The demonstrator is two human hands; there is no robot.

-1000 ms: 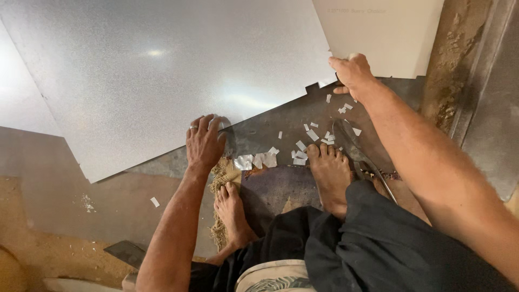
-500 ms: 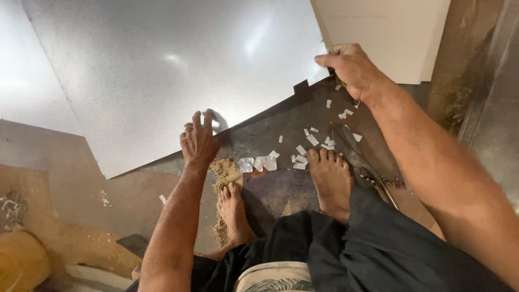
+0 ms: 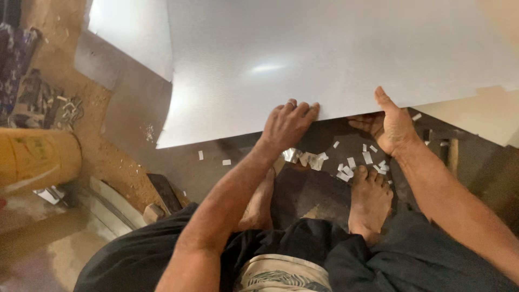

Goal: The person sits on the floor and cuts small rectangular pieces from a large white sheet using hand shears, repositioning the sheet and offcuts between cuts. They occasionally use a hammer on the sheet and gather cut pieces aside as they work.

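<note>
Large grey metal sheet (image 3: 324, 59) held at its near edge, spanning most of the upper view and lying low over the dusty floor (image 3: 124, 162). Left hand (image 3: 289, 125) flat on the top face at the edge, fingers together and pressed down, not wrapped. Right hand (image 3: 390, 125) gripping the edge proper: thumb on top, fingers curled underneath, clamped on the sheet.

Bare feet just below the edge: left foot (image 3: 258, 205) mostly hidden behind the forearm, right foot (image 3: 368, 203) in plain view. Small pale metal offcuts (image 3: 346, 165) scattered on the dark floor plate (image 3: 308, 189) between sheet edge and feet, a few more stray pieces (image 3: 213, 158) further left. Yellow drum (image 3: 35, 157) lying at far left. Dark wooden block (image 3: 165, 192) near the left knee.

Progress, judged only: trimming apparently done already, going by the offcuts; sheet in both hands and mid-reposition, not yet settled. Nothing visible in the way of a tool in either hand.

Versus 0.5 s ago: sheet now covers far more of the view, near edge running close to level instead of steeply diagonal. Left hand then splayed open near the edge, now closed up and planted on it. Right hand then higher at a far corner, now lower and nearer the feet. Offcuts unmoved.
</note>
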